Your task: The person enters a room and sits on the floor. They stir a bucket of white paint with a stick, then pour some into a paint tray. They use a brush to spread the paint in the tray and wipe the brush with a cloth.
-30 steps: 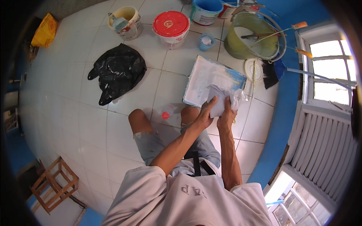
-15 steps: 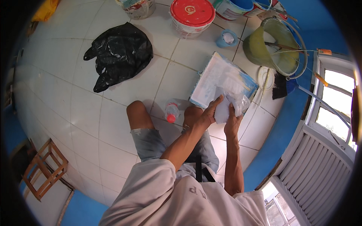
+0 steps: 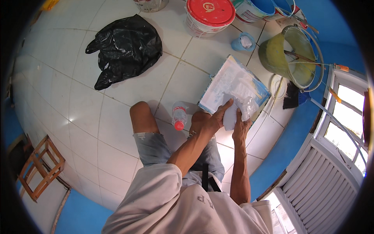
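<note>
Beside the right knee (image 3: 200, 118), the left hand (image 3: 219, 117) and right hand (image 3: 242, 128) were closed around a plastic bag (image 3: 230, 117), one on each side. Its long axis ran away from the pale shirt (image 3: 156, 199); the smooth whitish part pointed back, the crumpled clear part forward and rightward, overlapping the paint tray (image 3: 218, 84) in view. Farther off stood a green bucket (image 3: 272, 54).

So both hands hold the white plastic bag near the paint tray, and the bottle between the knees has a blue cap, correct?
Not quite: the bottle's cap is red, as the head view shows. Left hand and right hand do hold the white plastic bag near the paint tray.
</note>
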`<state>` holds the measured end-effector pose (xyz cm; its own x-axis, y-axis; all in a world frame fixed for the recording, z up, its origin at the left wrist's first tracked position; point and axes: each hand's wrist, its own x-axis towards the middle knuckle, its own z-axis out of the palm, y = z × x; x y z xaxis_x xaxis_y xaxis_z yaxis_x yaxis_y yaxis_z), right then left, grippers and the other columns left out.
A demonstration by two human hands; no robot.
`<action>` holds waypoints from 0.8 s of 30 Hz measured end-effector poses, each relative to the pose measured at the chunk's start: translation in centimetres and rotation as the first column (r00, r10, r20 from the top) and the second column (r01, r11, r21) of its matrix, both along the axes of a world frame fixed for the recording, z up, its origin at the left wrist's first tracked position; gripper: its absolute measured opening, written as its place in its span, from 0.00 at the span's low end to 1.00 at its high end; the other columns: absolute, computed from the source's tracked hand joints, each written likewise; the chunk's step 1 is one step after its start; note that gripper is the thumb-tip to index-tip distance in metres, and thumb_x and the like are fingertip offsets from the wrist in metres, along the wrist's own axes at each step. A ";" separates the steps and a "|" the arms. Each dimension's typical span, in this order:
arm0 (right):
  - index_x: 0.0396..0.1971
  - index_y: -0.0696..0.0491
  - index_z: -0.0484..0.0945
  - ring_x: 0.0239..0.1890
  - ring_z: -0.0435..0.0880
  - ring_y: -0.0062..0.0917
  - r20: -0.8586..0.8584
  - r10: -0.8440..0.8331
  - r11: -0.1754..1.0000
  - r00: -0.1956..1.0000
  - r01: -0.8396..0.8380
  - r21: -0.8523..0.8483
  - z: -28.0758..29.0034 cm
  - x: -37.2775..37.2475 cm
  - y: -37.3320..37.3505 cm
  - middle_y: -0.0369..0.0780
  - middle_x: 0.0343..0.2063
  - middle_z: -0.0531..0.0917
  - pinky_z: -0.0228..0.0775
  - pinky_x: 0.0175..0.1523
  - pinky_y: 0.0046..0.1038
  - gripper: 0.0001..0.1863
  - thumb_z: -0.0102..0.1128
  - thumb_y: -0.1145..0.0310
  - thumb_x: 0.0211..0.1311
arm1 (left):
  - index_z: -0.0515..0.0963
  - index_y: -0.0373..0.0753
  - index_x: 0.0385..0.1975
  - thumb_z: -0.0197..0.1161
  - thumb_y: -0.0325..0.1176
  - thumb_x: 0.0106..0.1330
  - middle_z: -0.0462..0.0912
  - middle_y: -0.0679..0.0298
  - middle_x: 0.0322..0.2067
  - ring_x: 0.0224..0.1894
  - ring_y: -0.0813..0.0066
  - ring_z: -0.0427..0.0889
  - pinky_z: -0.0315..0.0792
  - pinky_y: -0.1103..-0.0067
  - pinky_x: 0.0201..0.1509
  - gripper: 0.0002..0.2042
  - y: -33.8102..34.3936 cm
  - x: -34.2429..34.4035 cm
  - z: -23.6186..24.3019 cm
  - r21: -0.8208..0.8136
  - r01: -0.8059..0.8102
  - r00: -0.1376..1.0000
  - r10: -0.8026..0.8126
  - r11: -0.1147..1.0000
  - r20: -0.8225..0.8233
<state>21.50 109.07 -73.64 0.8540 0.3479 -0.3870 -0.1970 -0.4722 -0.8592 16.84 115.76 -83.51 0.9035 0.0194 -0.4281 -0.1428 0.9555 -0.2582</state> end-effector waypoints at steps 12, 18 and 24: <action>0.53 0.62 0.79 0.48 0.82 0.28 -0.030 -0.019 0.993 0.999 0.015 -0.116 -0.9 0.2 0.7 0.46 0.46 0.85 0.73 0.53 0.31 0.21 0.57 0.60 0.73 | 0.76 0.44 0.54 0.66 0.52 0.68 0.83 0.64 0.46 0.49 0.69 0.82 0.78 0.70 0.55 0.22 0.0 0.8 0.4 -0.141 -0.041 0.999 0.041 0.989 -0.006; 0.53 0.62 0.80 0.45 0.83 0.29 0.030 -0.017 0.975 0.999 0.023 -0.223 -0.6 -0.1 1.0 0.46 0.43 0.86 0.74 0.50 0.32 0.21 0.57 0.60 0.73 | 0.77 0.42 0.52 0.66 0.51 0.68 0.83 0.63 0.45 0.48 0.68 0.82 0.79 0.71 0.54 0.22 0.6 1.0 1.3 -0.153 -0.017 0.999 0.012 0.988 -0.036; 0.53 0.63 0.79 0.43 0.84 0.28 0.010 -0.068 0.972 0.998 0.069 -0.225 0.1 0.1 1.8 0.46 0.43 0.86 0.75 0.48 0.31 0.22 0.57 0.59 0.73 | 0.78 0.41 0.50 0.66 0.49 0.69 0.83 0.63 0.43 0.46 0.69 0.83 0.79 0.72 0.52 0.20 1.3 1.7 2.0 -0.121 -0.011 0.996 0.000 0.993 -0.085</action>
<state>21.58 110.87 -73.56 0.8738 0.1927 -0.4465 -0.2336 -0.6390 -0.7329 18.49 117.10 -81.53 0.8640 -0.0326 -0.5025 -0.1743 0.9168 -0.3593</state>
